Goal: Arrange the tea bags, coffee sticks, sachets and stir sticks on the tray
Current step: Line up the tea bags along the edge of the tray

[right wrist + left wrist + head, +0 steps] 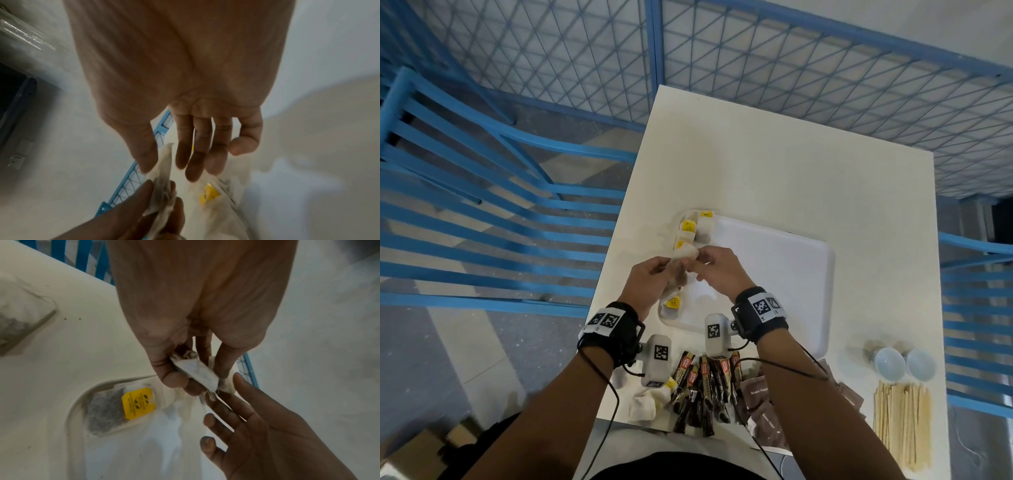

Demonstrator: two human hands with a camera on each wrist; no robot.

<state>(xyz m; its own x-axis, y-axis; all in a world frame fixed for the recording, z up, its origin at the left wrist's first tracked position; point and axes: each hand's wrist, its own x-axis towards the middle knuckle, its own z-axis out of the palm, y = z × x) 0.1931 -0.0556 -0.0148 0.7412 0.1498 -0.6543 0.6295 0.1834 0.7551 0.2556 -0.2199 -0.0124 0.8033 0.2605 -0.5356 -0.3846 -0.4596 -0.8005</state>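
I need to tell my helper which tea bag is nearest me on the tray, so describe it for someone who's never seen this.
Start at the white tray on the cream table. Go to its near left corner, just below the left hand. The tea bag lies there alone, yellow tag up, apart from the row at the far left corner.

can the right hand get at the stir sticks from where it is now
Probably yes. The stir sticks lie uncovered at the table's near right corner, on the right hand's own side, with nothing stacked on them. But its thumb and finger are at the tea bags the left hand holds.
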